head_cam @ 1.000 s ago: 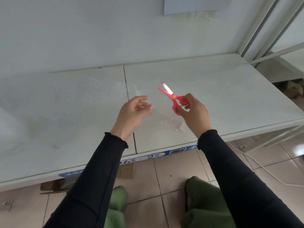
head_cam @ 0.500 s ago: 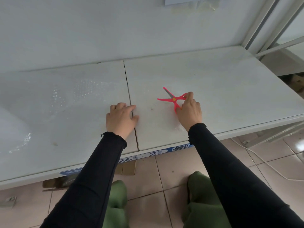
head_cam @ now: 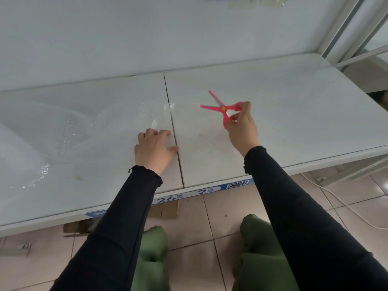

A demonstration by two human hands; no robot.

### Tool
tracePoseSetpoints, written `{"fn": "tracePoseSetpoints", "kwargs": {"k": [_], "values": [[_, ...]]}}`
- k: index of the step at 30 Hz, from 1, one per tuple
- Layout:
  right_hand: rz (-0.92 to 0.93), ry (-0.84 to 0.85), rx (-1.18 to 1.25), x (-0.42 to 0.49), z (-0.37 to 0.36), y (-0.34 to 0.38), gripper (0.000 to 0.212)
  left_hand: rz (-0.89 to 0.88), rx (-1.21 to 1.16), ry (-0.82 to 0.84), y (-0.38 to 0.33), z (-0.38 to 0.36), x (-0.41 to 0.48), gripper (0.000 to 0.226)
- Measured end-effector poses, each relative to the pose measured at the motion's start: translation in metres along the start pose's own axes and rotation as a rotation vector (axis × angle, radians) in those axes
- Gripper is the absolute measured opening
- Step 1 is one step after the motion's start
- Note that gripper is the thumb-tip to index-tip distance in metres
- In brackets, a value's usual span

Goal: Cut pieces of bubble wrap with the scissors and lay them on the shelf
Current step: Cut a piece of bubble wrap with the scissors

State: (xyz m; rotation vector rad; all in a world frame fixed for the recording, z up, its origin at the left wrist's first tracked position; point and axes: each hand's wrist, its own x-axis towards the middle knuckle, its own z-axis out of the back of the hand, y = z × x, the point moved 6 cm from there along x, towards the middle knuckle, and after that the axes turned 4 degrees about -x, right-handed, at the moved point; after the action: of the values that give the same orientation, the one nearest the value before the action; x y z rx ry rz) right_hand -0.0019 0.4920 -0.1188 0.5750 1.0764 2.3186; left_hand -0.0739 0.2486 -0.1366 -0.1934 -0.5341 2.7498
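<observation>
Clear bubble wrap [head_cam: 63,135] lies spread over the left half of the white shelf [head_cam: 294,114], its right edge reaching the seam between the two shelf boards. My left hand [head_cam: 154,149] rests palm down on the wrap beside that seam, fingers curled onto the sheet. My right hand [head_cam: 241,127] holds pink scissors [head_cam: 222,108] by the handles just above the right board. The blades are spread wide and point left toward the wrap's edge. A thin clear piece seems to lie flat on the right board under the scissors, hard to make out.
A white wall rises behind the shelf. A metal upright [head_cam: 344,28] stands at the right end. A blue label strip [head_cam: 210,191] runs along the front edge. Below are floor tiles, a white cable [head_cam: 344,204], cardboard [head_cam: 165,211] and my knees in green.
My left hand went down flat onto the shelf, then shifted left onto the bubble wrap. My right hand lowered the scissors, spread the blades and has now lifted them slightly.
</observation>
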Motion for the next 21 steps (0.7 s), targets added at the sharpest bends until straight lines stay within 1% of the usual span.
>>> {"fn": "tracePoseSetpoints", "kwargs": {"k": [1, 2, 3, 4, 5, 6, 7, 8, 10, 11, 12, 13, 14, 15, 16, 18, 21], "values": [[0.035, -0.011, 0.076, 0.002, 0.006, 0.009, 0.03, 0.014, -0.074, -0.021, -0.001, 0.002, -0.001, 0.055], [0.072, -0.019, 0.13, 0.005, 0.012, 0.018, 0.03, 0.017, -0.197, -0.074, -0.004, 0.006, -0.004, 0.054], [0.099, -0.027, 0.175, 0.007, 0.018, 0.027, 0.031, 0.001, -0.357, -0.153, -0.011, 0.013, -0.009, 0.048], [0.115, -0.035, 0.223, 0.01, 0.024, 0.035, 0.031, -0.024, -0.541, -0.249, -0.02, 0.022, -0.016, 0.037], [0.121, -0.044, 0.275, 0.012, 0.03, 0.042, 0.03, -0.035, -0.732, -0.309, -0.03, 0.027, -0.026, 0.023], [0.123, -0.054, 0.325, 0.014, 0.037, 0.047, 0.03, -0.03, -0.929, -0.27, -0.041, 0.026, -0.034, 0.02], [0.124, -0.066, 0.366, 0.017, 0.042, 0.051, 0.03, 0.002, -1.104, -0.137, -0.054, 0.017, -0.042, 0.032], [0.124, -0.077, 0.397, 0.018, 0.046, 0.054, 0.03, 0.058, -1.24, 0.076, -0.068, 0.002, -0.048, 0.043], [0.118, -0.092, 0.438, 0.021, 0.052, 0.058, 0.03, 0.216, -1.499, 0.542, -0.094, -0.029, -0.061, 0.057], [0.107, -0.094, 0.453, 0.022, 0.054, 0.058, 0.03, 0.296, -1.694, 0.696, -0.103, -0.038, -0.062, 0.066], [0.094, -0.094, 0.469, 0.024, 0.055, 0.058, 0.031, 0.37, -1.925, 0.755, -0.107, -0.041, -0.058, 0.075], [0.079, -0.094, 0.486, 0.025, 0.057, 0.056, 0.031, 0.423, -2.134, 0.715, -0.105, -0.042, -0.048, 0.079], [0.063, -0.096, 0.499, 0.026, 0.059, 0.054, 0.031, 0.442, -2.292, 0.646, -0.1, -0.04, -0.036, 0.074], [0.048, -0.098, 0.507, 0.027, 0.06, 0.051, 0.031, 0.426, -2.372, 0.588, -0.097, -0.036, -0.025, 0.065], [0.031, -0.101, 0.508, 0.028, 0.062, 0.047, 0.031, 0.394, -2.394, 0.551, -0.095, -0.031, -0.016, 0.054], [0.002, -0.117, 0.5, 0.03, 0.063, 0.038, 0.031, 0.36, -2.36, 0.507, -0.091, -0.022, -0.004, 0.039], [-0.01, -0.13, 0.478, 0.032, 0.064, 0.03, 0.033, 0.356, -2.299, 0.445, -0.083, -0.014, 0.004, 0.035]]}}
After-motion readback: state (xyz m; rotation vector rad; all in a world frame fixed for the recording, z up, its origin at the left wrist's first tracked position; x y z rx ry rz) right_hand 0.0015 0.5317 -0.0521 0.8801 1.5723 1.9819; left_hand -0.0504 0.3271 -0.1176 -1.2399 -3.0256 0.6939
